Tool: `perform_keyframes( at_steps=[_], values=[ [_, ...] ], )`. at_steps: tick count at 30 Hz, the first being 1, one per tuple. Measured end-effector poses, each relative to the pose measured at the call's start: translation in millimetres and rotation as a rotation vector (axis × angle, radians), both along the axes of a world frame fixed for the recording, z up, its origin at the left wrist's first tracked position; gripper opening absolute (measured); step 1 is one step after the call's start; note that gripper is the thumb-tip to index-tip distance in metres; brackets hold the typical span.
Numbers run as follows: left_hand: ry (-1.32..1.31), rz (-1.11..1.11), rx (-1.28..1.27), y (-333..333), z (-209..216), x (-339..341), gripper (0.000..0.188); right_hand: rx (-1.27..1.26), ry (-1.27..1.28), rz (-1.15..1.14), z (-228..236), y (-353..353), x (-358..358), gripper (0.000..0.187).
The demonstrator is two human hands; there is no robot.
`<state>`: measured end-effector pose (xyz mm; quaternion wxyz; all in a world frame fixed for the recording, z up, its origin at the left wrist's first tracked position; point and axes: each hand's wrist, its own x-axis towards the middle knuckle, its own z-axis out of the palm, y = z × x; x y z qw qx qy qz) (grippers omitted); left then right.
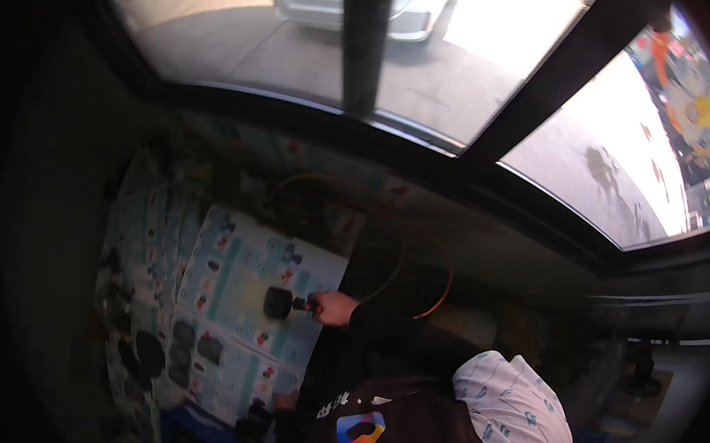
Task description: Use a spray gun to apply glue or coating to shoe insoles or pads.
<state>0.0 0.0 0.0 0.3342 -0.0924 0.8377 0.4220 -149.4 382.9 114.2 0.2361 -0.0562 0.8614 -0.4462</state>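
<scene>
My right hand [336, 308] is closed round the handle of what looks like a spray gun [278, 303], with a round black cup and red parts. The gun is over a large printed sheet [234, 268] in white and light blue, near a pale yellowish patch. Lower down, at the sheet's near edge, my left hand [285, 400] is beside a dark rounded piece [256, 415]. Its fingers are too dim to make out, so whether it grips that piece is unclear. Several black rounded pieces [211, 347] lie on the sheet's left part.
An orange hose [447, 285] curves to the right of my forearm. More printed sheets [145, 228] cover the left side, with a dark oval piece [150, 355] on them. A window frame [421, 149] crosses the far side; a white car [317, 2] stands outside. Something blue [195, 428] shows at lower left.
</scene>
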Motion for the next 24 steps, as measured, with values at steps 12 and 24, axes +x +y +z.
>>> perform_keyframes(
  at_steps=[12,24],
  values=[
    [-0.103,0.423,-0.524,-12,-26,116,0.064,-0.072,-0.098,0.026,29,-46,-19,0.031],
    [-0.179,0.403,-0.523,-7,-8,100,0.062,-0.078,-0.040,0.041,26,-41,-17,0.026]
  ],
)
